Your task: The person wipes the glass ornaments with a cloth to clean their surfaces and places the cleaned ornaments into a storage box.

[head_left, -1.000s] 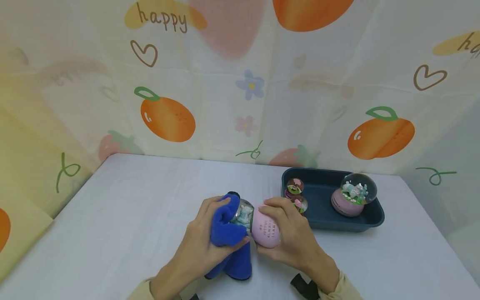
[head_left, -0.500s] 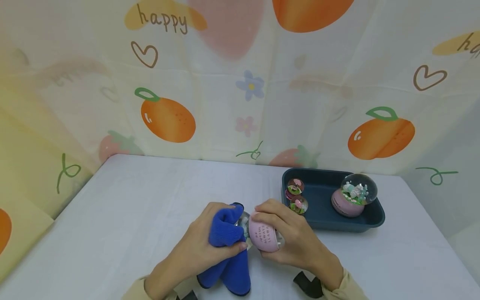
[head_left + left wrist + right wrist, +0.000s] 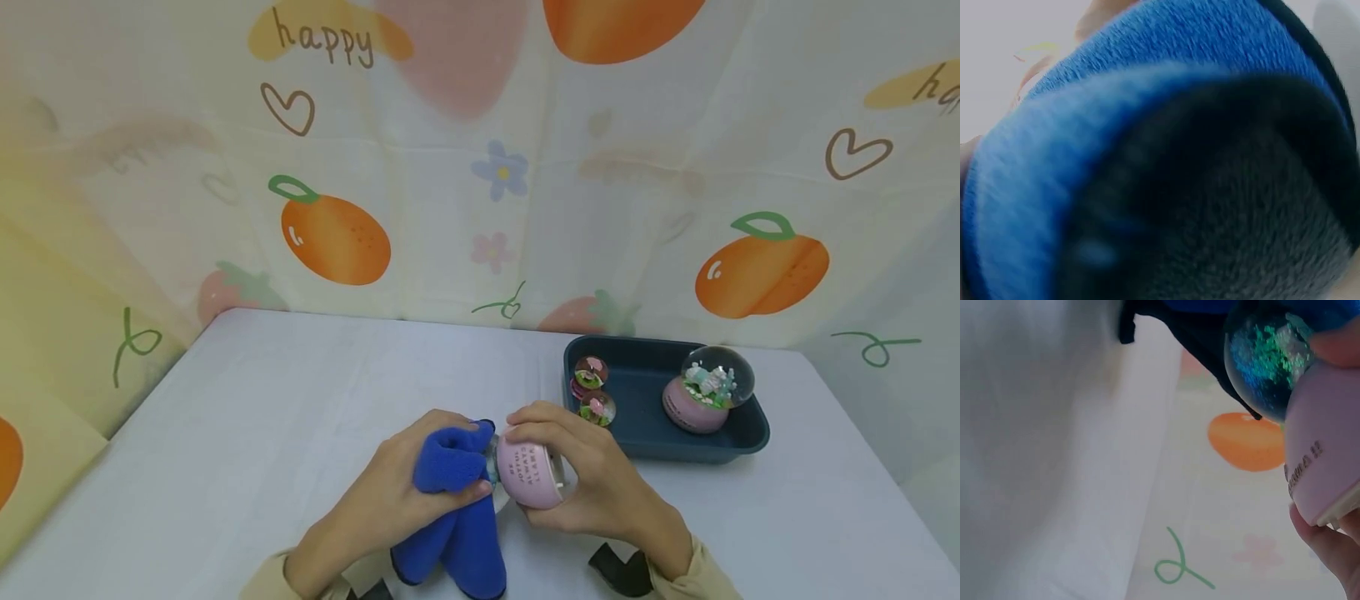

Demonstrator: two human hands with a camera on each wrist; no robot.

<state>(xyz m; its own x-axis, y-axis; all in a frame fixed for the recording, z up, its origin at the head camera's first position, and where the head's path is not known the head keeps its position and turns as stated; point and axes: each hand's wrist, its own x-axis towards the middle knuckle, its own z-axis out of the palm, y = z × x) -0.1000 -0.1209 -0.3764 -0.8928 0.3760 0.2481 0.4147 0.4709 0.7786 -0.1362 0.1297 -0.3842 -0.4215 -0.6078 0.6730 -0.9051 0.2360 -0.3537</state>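
My left hand (image 3: 408, 475) grips a blue cloth (image 3: 472, 542) with dark edging, bunched over the glass dome of a snow globe. Two flaps of the cloth hang down toward the table. The snow globe (image 3: 1322, 437) lies tilted on its side, its pink lettered base held between the fingers and thumb of my right hand (image 3: 592, 475). Green and blue glitter shows inside the dome in the right wrist view, where the cloth touches it. In the left wrist view the blue cloth (image 3: 1147, 37) and its dark underside fill most of the picture, hiding the globe.
A dark blue tray (image 3: 637, 358) stands at the back right of the white table (image 3: 300, 375). It holds a larger pink-based snow globe (image 3: 705, 392) on its right and two small globes (image 3: 597, 408) on its left. A fruit-printed curtain (image 3: 435, 208) hangs behind.
Both hands have shifted slightly down and the snow globe has turned in my right hand, showing more of its underside. The cloth covers more of the dome.
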